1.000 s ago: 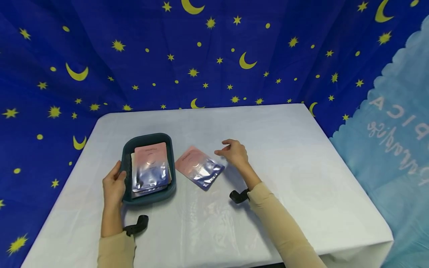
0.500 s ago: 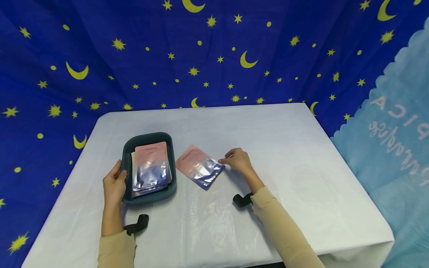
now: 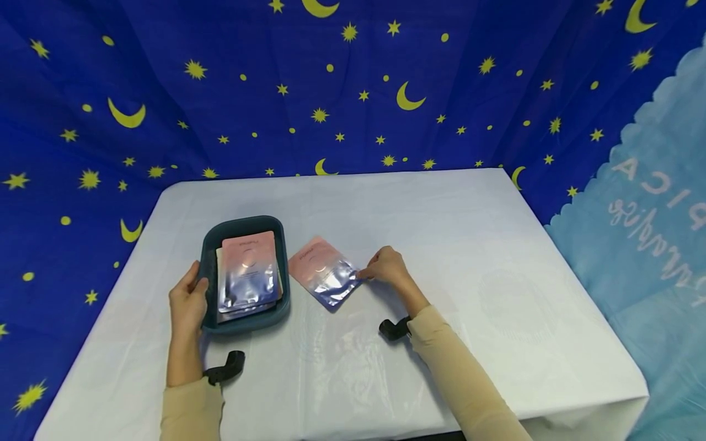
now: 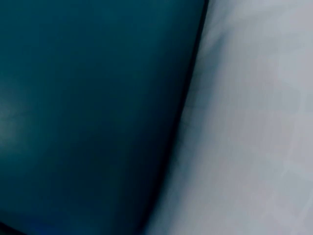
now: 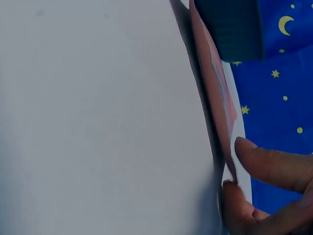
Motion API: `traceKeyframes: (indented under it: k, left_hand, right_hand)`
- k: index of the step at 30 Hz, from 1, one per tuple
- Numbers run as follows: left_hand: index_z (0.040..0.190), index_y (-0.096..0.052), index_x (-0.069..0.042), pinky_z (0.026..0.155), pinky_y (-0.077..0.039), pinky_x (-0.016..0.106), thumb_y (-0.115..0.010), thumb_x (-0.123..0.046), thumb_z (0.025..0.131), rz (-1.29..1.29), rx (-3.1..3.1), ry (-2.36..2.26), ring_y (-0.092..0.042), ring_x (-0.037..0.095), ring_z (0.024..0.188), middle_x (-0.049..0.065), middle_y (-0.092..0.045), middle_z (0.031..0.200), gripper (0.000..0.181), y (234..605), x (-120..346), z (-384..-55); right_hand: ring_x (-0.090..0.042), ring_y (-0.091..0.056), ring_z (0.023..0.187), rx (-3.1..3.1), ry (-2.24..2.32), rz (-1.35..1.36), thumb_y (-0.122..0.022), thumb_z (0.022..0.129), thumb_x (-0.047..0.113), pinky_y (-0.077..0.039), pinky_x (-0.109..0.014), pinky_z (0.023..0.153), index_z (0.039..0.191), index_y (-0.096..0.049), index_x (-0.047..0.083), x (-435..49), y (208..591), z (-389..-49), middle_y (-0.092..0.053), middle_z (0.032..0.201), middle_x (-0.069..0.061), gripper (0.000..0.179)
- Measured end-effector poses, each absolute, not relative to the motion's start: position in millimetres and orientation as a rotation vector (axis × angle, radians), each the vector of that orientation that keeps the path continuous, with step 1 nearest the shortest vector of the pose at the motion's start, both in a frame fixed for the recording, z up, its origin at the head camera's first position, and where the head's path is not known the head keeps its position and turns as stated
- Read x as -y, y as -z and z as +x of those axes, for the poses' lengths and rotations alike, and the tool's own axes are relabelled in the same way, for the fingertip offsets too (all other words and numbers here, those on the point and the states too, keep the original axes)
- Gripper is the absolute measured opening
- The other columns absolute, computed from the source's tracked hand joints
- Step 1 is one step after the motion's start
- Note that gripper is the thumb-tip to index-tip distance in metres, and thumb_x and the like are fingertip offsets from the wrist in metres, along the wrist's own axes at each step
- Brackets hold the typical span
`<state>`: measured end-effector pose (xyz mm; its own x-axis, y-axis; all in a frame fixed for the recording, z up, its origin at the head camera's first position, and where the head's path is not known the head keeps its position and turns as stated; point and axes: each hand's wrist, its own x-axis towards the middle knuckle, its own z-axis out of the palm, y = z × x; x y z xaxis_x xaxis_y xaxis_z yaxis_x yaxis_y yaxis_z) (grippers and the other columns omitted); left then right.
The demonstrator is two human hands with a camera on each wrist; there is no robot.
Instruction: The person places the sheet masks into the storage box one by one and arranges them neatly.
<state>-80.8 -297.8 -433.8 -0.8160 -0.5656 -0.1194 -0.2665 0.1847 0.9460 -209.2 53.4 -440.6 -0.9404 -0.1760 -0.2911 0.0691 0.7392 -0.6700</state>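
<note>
My left hand (image 3: 187,301) grips the left side of a dark teal plastic bin (image 3: 248,326), thumb over the rim. Several pink-to-blue foil sheet mask packets (image 3: 248,269) lie stacked in it. The bin's wall (image 4: 88,98) fills much of the left wrist view, where no fingers show. Right of the bin, one more sheet mask packet (image 3: 320,269) lies slanted on the table. My right hand (image 3: 388,266) pinches its right corner between thumb and forefinger. Seen edge-on in the right wrist view, this packet (image 5: 210,78) has its near end between my fingertips.
A white cloth covers the table (image 3: 469,233). Behind it hangs a blue curtain (image 3: 364,61) with yellow moons and stars, and a light blue sheet (image 3: 651,245) hangs at the right. Black camera mounts (image 3: 226,367) sit on both wrists.
My right hand has come down from above the packet's right side and now pinches its corner. The packet has shifted slightly to the left. My left hand still holds the bin.
</note>
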Motion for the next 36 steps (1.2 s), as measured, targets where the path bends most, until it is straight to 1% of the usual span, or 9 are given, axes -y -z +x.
traceKeyframes:
  k: [5,9,15,18,21,27,30,34,36]
  left_hand:
    - [0.152,-0.029,-0.008,0.119,-0.025,0.045,-0.035,-0.006,0.103,0.796,2.196,1.687,-0.029,0.028,0.145,0.011,-0.028,0.158,0.05,434,298,-81]
    - [0.153,-0.028,-0.008,0.119,-0.024,0.045,-0.035,-0.007,0.104,0.789,2.2,1.689,-0.027,0.029,0.145,0.011,-0.027,0.159,0.049,433,298,-82]
    - [0.152,-0.029,-0.008,0.118,-0.026,0.046,-0.036,-0.006,0.103,0.788,2.199,1.684,-0.029,0.029,0.144,0.011,-0.029,0.158,0.05,433,299,-83]
    - [0.152,-0.03,-0.008,0.118,-0.026,0.046,-0.036,-0.006,0.103,0.789,2.202,1.68,-0.03,0.029,0.144,0.012,-0.029,0.158,0.05,434,299,-82]
    - [0.153,-0.03,-0.008,0.118,-0.026,0.047,-0.035,-0.006,0.103,0.793,2.203,1.682,-0.03,0.03,0.144,0.012,-0.029,0.158,0.05,434,299,-82]
    - [0.153,-0.029,-0.009,0.118,-0.026,0.047,-0.035,-0.006,0.104,0.8,2.203,1.683,-0.03,0.03,0.144,0.013,-0.03,0.158,0.05,434,299,-81]
    - [0.153,-0.029,-0.009,0.119,-0.025,0.046,-0.035,-0.005,0.104,0.806,2.205,1.687,-0.03,0.03,0.144,0.013,-0.029,0.158,0.05,434,299,-82]
    - [0.153,-0.028,-0.01,0.118,-0.025,0.047,-0.034,-0.006,0.104,0.815,2.217,1.682,-0.029,0.03,0.145,0.012,-0.028,0.159,0.05,434,299,-82]
    - [0.154,-0.027,-0.01,0.118,-0.025,0.048,-0.034,-0.007,0.104,0.815,2.226,1.673,-0.029,0.031,0.145,0.013,-0.027,0.159,0.05,435,298,-83]
  right_hand:
    - [-0.014,-0.054,0.064,-2.546,1.066,-0.157,-0.083,0.074,0.019,-0.042,-0.022,0.057,0.072,-0.072,0.007,-50,445,-209,-0.067,0.07,-0.001,0.016]
    - [-0.012,-0.051,0.061,-2.504,1.118,-0.208,-0.075,0.08,0.014,-0.039,-0.021,0.054,0.069,-0.069,0.008,-49,447,-208,-0.067,0.064,0.001,0.014]
    - [-0.007,-0.059,0.056,-2.42,1.267,-0.187,-0.065,0.084,0.003,-0.04,-0.019,0.049,0.082,-0.071,0.004,-47,449,-206,-0.069,0.061,0.0,0.007]
    - [-0.006,-0.062,0.054,-2.392,1.338,-0.147,-0.065,0.086,0.002,-0.039,-0.019,0.048,0.086,-0.073,0.003,-47,450,-205,-0.069,0.06,-0.001,0.007]
    - [-0.006,-0.061,0.052,-2.383,1.383,-0.125,-0.067,0.087,0.004,-0.038,-0.019,0.047,0.088,-0.073,0.002,-48,452,-206,-0.068,0.058,0.0,0.006]
    - [-0.007,-0.062,0.053,-2.405,1.478,-0.14,-0.066,0.085,0.001,-0.04,-0.019,0.048,0.088,-0.073,0.0,-53,454,-209,-0.07,0.061,-0.004,0.007]
    - [-0.01,-0.062,0.054,-2.427,1.512,-0.166,-0.065,0.086,0.002,-0.042,-0.02,0.049,0.09,-0.073,0.0,-57,452,-212,-0.071,0.064,-0.005,0.008]
    - [-0.013,-0.058,0.052,-2.451,1.559,-0.212,-0.065,0.088,0.003,-0.04,-0.021,0.048,0.093,-0.072,-0.001,-61,443,-215,-0.07,0.064,-0.006,0.009]
    - [-0.013,-0.053,0.049,-2.459,1.592,-0.226,-0.065,0.088,0.003,-0.038,-0.022,0.047,0.093,-0.072,-0.001,-63,436,-215,-0.07,0.064,-0.006,0.009]
